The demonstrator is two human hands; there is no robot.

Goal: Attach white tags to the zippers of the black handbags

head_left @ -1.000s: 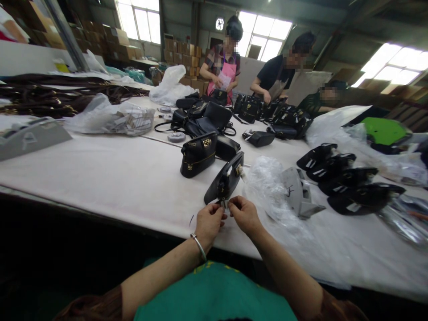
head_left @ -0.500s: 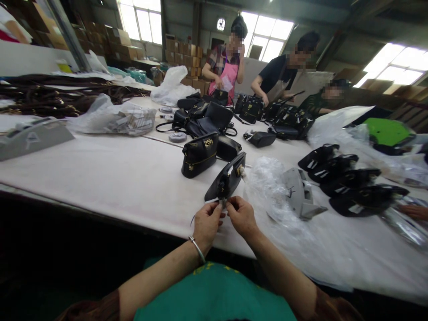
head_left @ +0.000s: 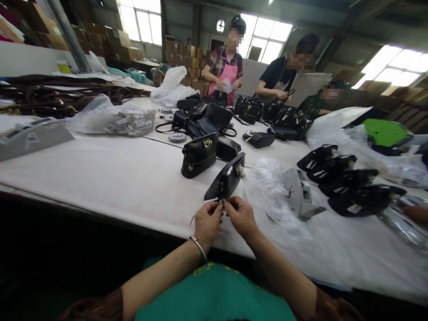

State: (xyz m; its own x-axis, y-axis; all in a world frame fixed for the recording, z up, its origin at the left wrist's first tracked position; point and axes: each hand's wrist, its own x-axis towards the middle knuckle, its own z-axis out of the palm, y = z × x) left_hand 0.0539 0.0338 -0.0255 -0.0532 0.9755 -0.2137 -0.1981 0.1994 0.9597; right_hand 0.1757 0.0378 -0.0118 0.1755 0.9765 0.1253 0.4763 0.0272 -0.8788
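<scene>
A black handbag (head_left: 229, 177) with gold-coloured hardware stands on the table just beyond my hands, its narrow end towards me. At that near end, my left hand (head_left: 207, 221) is closed in a pinch, thumb and forefinger together. Opposite it, my right hand (head_left: 241, 216) pinches at the same spot, its fingertips almost touching the left ones. Between them is a small pale or metallic bit, too small to name and partly hidden by the fingers. A second black bag (head_left: 199, 156) with a gold zip stands upright behind and to the left.
Crumpled clear plastic (head_left: 267, 183) and a grey holder (head_left: 298, 196) lie to the right, before a row of black bags (head_left: 366, 199). More black bags (head_left: 214, 118) are heaped further back. A grey stand (head_left: 36, 140) marked A is far left. Co-workers (head_left: 224, 67) handle bags across the table.
My hands stay at the bag's near end, with only slight finger movement. Across the table, one co-worker's raised hand has come down, and another now holds up a strap or handle.
</scene>
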